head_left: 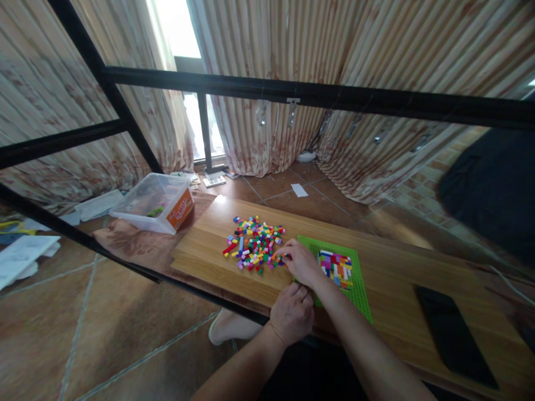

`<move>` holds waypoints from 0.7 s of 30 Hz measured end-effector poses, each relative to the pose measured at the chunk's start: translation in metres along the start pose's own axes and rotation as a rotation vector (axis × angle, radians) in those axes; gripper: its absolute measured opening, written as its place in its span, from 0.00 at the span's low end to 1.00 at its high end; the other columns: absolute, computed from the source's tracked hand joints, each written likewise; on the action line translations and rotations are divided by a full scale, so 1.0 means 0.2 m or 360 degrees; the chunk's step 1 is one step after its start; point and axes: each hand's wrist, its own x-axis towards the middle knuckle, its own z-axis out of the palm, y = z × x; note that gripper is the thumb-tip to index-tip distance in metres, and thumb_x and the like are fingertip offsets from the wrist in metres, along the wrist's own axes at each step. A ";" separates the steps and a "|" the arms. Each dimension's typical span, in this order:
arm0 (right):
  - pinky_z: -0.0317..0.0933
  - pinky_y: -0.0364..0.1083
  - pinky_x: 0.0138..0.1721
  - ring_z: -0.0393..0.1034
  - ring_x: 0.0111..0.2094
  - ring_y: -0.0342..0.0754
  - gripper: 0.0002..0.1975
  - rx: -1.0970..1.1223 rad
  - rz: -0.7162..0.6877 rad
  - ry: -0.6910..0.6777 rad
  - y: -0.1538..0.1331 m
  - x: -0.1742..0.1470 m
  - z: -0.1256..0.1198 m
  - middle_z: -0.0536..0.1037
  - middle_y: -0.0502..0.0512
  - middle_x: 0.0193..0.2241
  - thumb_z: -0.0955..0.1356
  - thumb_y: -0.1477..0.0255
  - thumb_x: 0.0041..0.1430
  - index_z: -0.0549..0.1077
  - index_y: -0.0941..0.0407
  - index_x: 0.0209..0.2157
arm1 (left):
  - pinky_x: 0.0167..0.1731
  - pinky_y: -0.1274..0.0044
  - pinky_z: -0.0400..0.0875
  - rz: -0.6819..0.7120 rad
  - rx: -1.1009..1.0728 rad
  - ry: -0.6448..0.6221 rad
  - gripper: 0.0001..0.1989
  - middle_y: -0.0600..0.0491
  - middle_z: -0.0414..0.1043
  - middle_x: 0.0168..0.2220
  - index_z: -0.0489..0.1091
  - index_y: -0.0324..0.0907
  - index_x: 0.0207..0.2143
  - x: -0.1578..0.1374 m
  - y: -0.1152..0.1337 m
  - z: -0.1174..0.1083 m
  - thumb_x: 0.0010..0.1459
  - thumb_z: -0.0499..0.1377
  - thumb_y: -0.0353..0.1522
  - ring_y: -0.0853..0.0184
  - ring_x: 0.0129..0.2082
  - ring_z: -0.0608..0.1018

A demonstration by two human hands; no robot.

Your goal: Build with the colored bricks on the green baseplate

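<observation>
A loose pile of small multicoloured toy bricks (257, 242) lies on the wooden board. My right hand (303, 263) reaches over to the pile's right edge, thumb and fingers pinched at a small brick there. Beside it is a green studded baseplate (363, 289), partly covered by my right forearm. Many bricks are pressed together in a colourful block (336, 267) on the plate. My left hand (292, 313) is closed with curled fingers at the near left corner of the baseplate; whatever it may hold is hidden.
The wooden board (393, 267) carries a black phone-like slab (455, 334) at the right. A clear plastic box (146, 203) with an orange label stands to the left. A black metal bar (267, 89) crosses in front of the curtains. White trays (25, 256) lie at far left.
</observation>
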 end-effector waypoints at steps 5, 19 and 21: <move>0.56 0.44 0.45 0.66 0.43 0.47 0.11 -0.0022 -0.0033 -0.0029 -0.02 0.01 0.02 0.72 0.52 0.40 0.68 0.76 0.55 0.78 0.50 0.38 | 0.43 0.69 0.72 0.0024 -0.0036 0.0044 0.07 0.47 0.72 0.35 0.69 0.40 0.36 0.00 0.00 0.01 0.52 0.55 0.27 0.61 0.39 0.73; 0.56 0.45 0.45 0.64 0.44 0.46 0.05 0.0008 -0.0270 -0.0009 -0.02 0.02 0.03 0.71 0.52 0.39 0.68 0.78 0.56 0.74 0.54 0.33 | 0.38 0.72 0.70 -0.0450 -0.0506 0.0401 0.10 0.50 0.72 0.36 0.68 0.43 0.39 -0.04 -0.05 -0.19 0.58 0.50 0.25 0.65 0.37 0.72; 0.56 0.45 0.45 0.64 0.44 0.47 0.05 -0.0016 -0.0280 -0.0010 -0.03 0.01 0.02 0.72 0.53 0.40 0.68 0.78 0.56 0.73 0.55 0.34 | 0.41 0.71 0.70 -0.0609 -0.0439 0.0545 0.09 0.50 0.72 0.38 0.67 0.43 0.40 -0.03 -0.11 -0.23 0.60 0.51 0.26 0.65 0.40 0.73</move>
